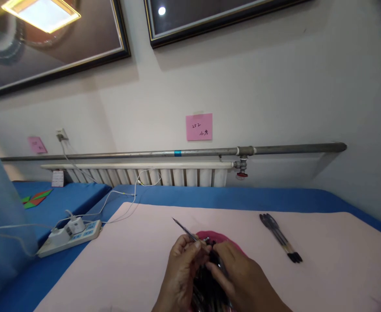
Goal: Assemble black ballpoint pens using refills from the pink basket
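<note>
My left hand (185, 264) pinches a thin pen refill (184, 228), its pointed tip slanting up to the left. Close beside it, my right hand (237, 271) has its fingers curled around something dark that I cannot make out. Both hands are over a bright pink bowl (221, 237), which they partly cover. Dark pen parts (210, 286) fill the bowl below my fingers; their exact kinds are hard to tell. To the right, several black-capped pens (280, 238) lie together on the pale pink sheet (138, 255).
On the left, a white power strip (70, 238) with plugged-in adapters and trailing cables rests on the blue table cover (190, 196). A radiator (177, 177) and a metal pipe (138, 154) run along the wall behind. Red and green pieces (37, 199) lie on the neighbouring table.
</note>
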`<state>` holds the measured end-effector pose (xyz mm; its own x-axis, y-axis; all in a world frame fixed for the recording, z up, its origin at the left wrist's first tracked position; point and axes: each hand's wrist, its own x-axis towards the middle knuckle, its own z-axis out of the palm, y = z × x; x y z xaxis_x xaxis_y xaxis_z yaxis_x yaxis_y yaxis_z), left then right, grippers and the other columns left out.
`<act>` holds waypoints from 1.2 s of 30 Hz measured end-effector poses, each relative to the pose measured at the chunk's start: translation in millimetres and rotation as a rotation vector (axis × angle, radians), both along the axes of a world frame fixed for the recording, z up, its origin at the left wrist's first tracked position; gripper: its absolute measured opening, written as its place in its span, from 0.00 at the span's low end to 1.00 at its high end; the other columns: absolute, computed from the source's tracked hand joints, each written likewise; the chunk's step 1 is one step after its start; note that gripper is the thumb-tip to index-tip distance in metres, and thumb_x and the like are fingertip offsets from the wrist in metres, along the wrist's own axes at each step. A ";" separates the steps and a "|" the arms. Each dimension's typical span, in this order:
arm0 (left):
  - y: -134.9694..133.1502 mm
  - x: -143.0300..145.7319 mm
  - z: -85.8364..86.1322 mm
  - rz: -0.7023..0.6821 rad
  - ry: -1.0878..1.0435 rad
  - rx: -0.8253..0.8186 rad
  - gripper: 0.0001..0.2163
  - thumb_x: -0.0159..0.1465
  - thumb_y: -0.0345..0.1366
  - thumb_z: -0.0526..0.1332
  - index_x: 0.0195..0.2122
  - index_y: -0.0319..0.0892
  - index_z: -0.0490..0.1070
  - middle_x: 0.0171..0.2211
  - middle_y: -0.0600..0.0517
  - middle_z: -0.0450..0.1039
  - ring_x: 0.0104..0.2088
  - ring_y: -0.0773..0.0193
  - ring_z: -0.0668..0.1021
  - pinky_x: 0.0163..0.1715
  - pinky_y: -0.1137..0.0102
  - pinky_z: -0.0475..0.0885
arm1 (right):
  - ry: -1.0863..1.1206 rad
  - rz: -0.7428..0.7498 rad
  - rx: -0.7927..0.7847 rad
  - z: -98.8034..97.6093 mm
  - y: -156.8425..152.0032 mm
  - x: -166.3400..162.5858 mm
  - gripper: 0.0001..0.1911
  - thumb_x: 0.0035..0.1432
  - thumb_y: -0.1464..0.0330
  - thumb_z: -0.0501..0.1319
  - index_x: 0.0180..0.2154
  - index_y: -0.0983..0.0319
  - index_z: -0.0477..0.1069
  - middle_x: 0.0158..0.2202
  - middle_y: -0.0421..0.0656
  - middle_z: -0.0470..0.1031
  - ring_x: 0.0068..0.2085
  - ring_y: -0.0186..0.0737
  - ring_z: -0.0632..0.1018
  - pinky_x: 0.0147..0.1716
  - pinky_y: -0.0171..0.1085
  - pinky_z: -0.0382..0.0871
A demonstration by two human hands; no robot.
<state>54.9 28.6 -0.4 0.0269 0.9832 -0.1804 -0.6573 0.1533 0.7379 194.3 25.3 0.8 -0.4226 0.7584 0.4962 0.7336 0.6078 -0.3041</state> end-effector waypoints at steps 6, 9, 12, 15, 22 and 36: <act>0.5 -0.1 0.7 0.017 0.025 -0.007 0.11 0.48 0.34 0.69 0.28 0.37 0.69 0.26 0.48 0.76 0.30 0.63 0.78 0.35 0.69 0.70 | -0.031 0.042 0.048 -2.5 0.5 0.3 0.12 0.61 0.74 0.46 0.32 0.60 0.66 0.29 0.45 0.73 0.29 0.41 0.76 0.26 0.37 0.69; 1.1 0.5 -1.4 0.019 0.016 -0.011 0.11 0.47 0.34 0.70 0.27 0.38 0.69 0.25 0.49 0.76 0.29 0.64 0.78 0.35 0.70 0.70 | -0.045 0.038 0.043 -3.9 0.7 1.2 0.12 0.61 0.74 0.46 0.32 0.60 0.66 0.29 0.45 0.74 0.29 0.41 0.76 0.25 0.37 0.69; 0.8 2.3 -3.6 0.009 0.007 0.011 0.10 0.48 0.33 0.69 0.27 0.38 0.69 0.24 0.50 0.76 0.28 0.65 0.78 0.32 0.71 0.69 | -0.046 0.038 0.013 -5.0 1.1 1.8 0.10 0.61 0.73 0.48 0.32 0.60 0.66 0.30 0.44 0.74 0.30 0.41 0.76 0.26 0.37 0.69; -0.3 4.0 -3.1 -0.006 0.008 0.029 0.09 0.50 0.32 0.68 0.27 0.38 0.69 0.24 0.50 0.76 0.27 0.66 0.77 0.30 0.73 0.68 | -0.042 0.035 -0.002 -6.2 1.0 1.5 0.09 0.61 0.73 0.48 0.31 0.59 0.64 0.30 0.44 0.74 0.31 0.41 0.76 0.25 0.37 0.68; -1.8 2.4 -1.6 -0.020 0.015 0.061 0.07 0.51 0.31 0.67 0.27 0.38 0.69 0.25 0.51 0.75 0.27 0.68 0.76 0.30 0.74 0.68 | 0.050 0.029 -0.123 -4.7 -2.1 -0.4 0.10 0.61 0.71 0.48 0.29 0.58 0.63 0.30 0.43 0.74 0.31 0.40 0.76 0.26 0.36 0.67; 4.6 -20.2 14.3 0.093 0.026 -0.010 0.07 0.51 0.29 0.59 0.33 0.39 0.66 0.20 0.55 0.69 0.17 0.71 0.70 0.18 0.76 0.64 | 0.220 -0.035 -0.375 21.8 5.3 13.5 0.09 0.61 0.67 0.50 0.33 0.59 0.68 0.31 0.41 0.74 0.32 0.40 0.74 0.33 0.39 0.66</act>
<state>34.6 33.2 13.8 -0.0691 0.9794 -0.1895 -0.6499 0.0999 0.7534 207.8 30.6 22.6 -0.3080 0.9155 0.2589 0.6449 0.4010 -0.6506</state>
